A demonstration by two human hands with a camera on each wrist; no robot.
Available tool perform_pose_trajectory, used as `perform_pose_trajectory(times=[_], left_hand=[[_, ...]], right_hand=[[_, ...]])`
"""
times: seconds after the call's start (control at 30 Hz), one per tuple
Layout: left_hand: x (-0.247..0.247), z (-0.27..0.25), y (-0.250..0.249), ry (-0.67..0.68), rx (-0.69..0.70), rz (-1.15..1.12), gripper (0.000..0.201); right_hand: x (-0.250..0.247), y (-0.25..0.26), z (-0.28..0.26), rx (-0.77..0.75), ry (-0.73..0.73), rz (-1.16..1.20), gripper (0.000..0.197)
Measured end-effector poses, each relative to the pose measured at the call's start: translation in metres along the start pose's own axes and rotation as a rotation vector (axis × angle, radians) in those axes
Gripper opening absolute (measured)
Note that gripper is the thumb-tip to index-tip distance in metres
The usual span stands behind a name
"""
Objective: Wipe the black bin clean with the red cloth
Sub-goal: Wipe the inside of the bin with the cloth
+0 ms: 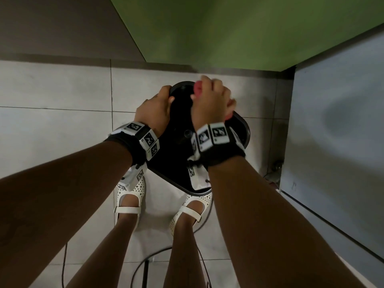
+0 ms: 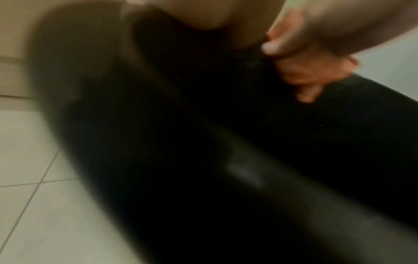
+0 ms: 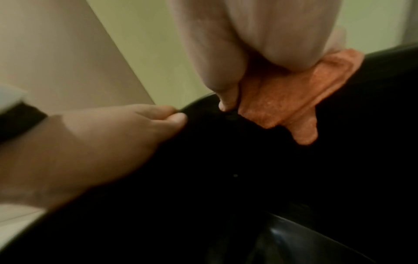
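Observation:
The black bin stands tilted on the floor in front of my feet, its round base end pointing away from me. My left hand grips the far base edge on the left, thumb and fingers curled round it. My right hand holds the bunched red cloth and presses it on the bin's upper side. In the right wrist view the cloth sticks out under my fingers against the black wall. The blurred left wrist view shows the bin and the cloth.
Light floor tiles lie all around. A green wall rises just behind the bin and a grey panel stands close on the right. My feet in white sandals are under the bin's near rim. Cables trail on the floor.

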State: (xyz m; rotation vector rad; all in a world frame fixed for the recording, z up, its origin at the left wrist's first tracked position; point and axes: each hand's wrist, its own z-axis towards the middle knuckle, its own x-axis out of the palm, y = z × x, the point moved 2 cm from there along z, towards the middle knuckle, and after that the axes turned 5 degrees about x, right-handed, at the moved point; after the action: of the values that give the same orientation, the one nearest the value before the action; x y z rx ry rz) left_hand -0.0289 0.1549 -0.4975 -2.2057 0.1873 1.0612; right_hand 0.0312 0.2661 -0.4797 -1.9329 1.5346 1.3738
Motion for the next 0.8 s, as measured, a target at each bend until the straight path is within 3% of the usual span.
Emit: perform_pose_trajectory(times=[0.1, 0.23, 0.37, 0.47, 0.53, 0.6, 0.7, 0.8], left_hand=[[0.0, 0.0, 0.002, -0.002, 0.0, -0.007, 0.036], [0.003, -0.002, 0.001, -0.037, -0.011, -0.008, 0.037], [0.002, -0.002, 0.001, -0.039, -0.019, -0.041, 0.035], [0.003, -0.003, 0.001, -0.047, -0.031, -0.065, 0.035], [0.005, -0.006, 0.003, -0.054, -0.049, -0.096, 0.035], [0.006, -0.012, 0.004, -0.074, -0.071, -0.187, 0.036], [0.009, -0.02, 0.008, -0.118, -0.128, -0.323, 0.047], [0.005, -0.023, 0.01, -0.094, -0.137, -0.187, 0.06]], right_hand=[[0.003, 0.015, 0.004, -0.063, 0.018, -0.035, 0.05], [-0.005, -0.016, -0.002, -0.009, -0.022, 0.001, 0.051], [-0.011, -0.059, -0.019, 0.236, -0.062, -0.076, 0.051], [-0.014, -0.078, -0.027, 0.551, -0.031, 0.123, 0.048], [-0.015, -0.081, -0.021, 0.658, 0.007, 0.197, 0.046], [-0.019, -0.078, -0.012, 0.577, 0.016, 0.152, 0.043], [-0.026, -0.07, 0.004, 0.272, -0.015, 0.08, 0.039], [-0.03, -0.058, 0.019, 0.021, 0.006, 0.033, 0.04]])
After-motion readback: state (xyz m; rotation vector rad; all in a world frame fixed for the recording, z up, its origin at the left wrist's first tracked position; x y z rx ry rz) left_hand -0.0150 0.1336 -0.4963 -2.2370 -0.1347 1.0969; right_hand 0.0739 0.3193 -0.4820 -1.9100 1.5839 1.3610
